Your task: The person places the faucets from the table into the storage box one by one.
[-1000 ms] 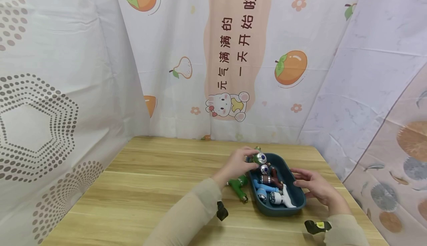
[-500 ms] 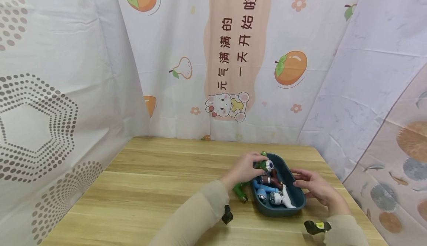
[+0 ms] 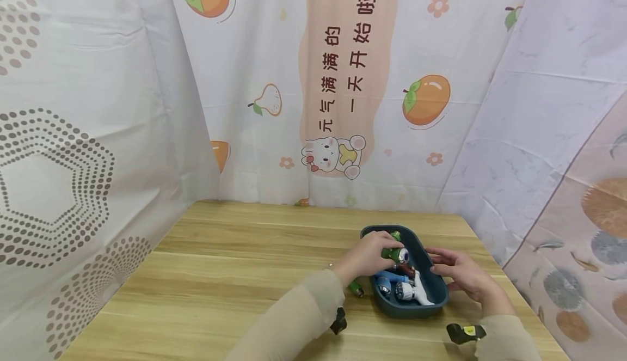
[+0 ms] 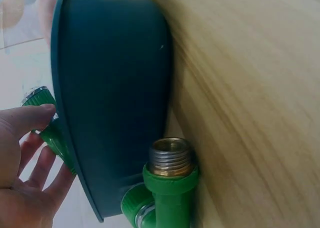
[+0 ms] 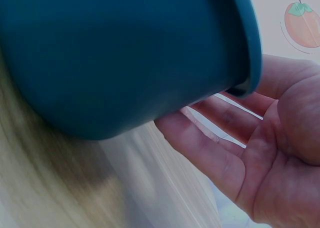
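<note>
In the head view, my left hand (image 3: 367, 256) holds a green angle valve (image 3: 393, 254) with a chrome-rimmed end over the dark teal bin (image 3: 416, 311). The left wrist view has the thumb and fingers about this green valve (image 4: 56, 138), beside the bin's rim. My right hand (image 3: 462, 274) rests at the bin's right side. Its fingers (image 5: 200, 148) lie fairly straight along the outer wall, with the thumb up at the rim. Inside the bin are a white valve (image 3: 418, 290), a blue valve (image 3: 384, 285) and part of a brown one (image 3: 406, 269); my left hand hides others.
Another green valve (image 3: 356, 289) lies on the wooden table (image 3: 220, 274) just left of the bin, partly behind my left wrist; its threaded metal end (image 4: 171, 155) shows in the left wrist view. Printed curtains (image 3: 274, 148) stand behind and at both sides.
The left hand has carried the green valve from the bin's far left corner rightward and nearer, lower over the brown valve. My right hand and the bin have stayed put.
</note>
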`<state>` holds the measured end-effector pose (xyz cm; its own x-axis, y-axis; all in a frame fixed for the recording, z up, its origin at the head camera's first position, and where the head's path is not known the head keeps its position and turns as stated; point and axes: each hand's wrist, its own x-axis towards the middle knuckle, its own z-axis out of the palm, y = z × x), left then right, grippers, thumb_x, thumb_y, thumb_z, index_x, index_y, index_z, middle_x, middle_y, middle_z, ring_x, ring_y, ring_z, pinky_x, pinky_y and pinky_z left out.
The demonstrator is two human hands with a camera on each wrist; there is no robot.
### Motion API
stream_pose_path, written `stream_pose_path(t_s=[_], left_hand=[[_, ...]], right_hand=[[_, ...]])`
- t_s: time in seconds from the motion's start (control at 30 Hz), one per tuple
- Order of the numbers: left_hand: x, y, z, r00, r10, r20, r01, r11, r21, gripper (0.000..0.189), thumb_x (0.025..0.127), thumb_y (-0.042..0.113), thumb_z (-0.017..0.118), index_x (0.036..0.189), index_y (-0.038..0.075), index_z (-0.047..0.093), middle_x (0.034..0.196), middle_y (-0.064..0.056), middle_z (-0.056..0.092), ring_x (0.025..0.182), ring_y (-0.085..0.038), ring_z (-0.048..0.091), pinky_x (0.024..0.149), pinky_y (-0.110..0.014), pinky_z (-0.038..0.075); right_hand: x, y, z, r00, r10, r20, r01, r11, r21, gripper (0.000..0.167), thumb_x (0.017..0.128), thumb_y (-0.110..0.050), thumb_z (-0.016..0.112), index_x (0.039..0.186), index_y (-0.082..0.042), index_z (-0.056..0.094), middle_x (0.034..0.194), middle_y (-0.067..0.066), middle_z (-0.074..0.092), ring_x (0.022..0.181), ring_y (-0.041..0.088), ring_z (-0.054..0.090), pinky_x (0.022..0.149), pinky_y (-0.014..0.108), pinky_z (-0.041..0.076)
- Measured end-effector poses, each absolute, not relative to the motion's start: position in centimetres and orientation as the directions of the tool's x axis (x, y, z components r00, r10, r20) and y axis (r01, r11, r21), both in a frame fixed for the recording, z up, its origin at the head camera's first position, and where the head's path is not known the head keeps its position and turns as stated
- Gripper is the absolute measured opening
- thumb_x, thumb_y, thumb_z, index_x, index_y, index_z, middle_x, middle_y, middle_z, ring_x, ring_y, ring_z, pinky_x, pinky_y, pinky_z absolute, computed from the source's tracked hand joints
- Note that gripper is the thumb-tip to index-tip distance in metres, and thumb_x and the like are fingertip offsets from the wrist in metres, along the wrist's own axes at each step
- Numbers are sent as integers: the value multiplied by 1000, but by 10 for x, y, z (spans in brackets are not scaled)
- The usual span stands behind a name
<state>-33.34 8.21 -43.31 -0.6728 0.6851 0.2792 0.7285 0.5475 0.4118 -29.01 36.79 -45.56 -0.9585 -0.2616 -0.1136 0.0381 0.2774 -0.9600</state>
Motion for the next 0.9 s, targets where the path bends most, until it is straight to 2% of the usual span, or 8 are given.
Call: stream_pose_path(t_s=[0.4,0.67,0.9], left_hand=[[-328,86,-435,-666,700,256,737,567,367,43,94,25,76,136,28,67,128,12,61,117,-4,55,94,-17,46],[-328,87,-435,-691,682,239,707,567,422,42,93,21,77,134,26,69,135,10,60,123,-5,54,97,-19,46],[-330,86,-433,-672,684,284,724,527,444,39,93,23,76,132,23,70,128,12,62,115,-3,56,93,-16,46]], right_hand=[[-289,366,-453,-959,-263,-110,32,285,-958,67,100,-9,63,155,8,29,145,37,44,116,35,60,79,56,58],[-290,367,-455,-957,-267,-114,36,280,-959,67,100,-9,63,155,8,29,145,37,43,116,35,60,79,56,58],[-289,367,-455,-956,-272,-114,34,281,-959,67,100,-10,63,155,8,29,146,37,43,116,35,60,80,56,58]])
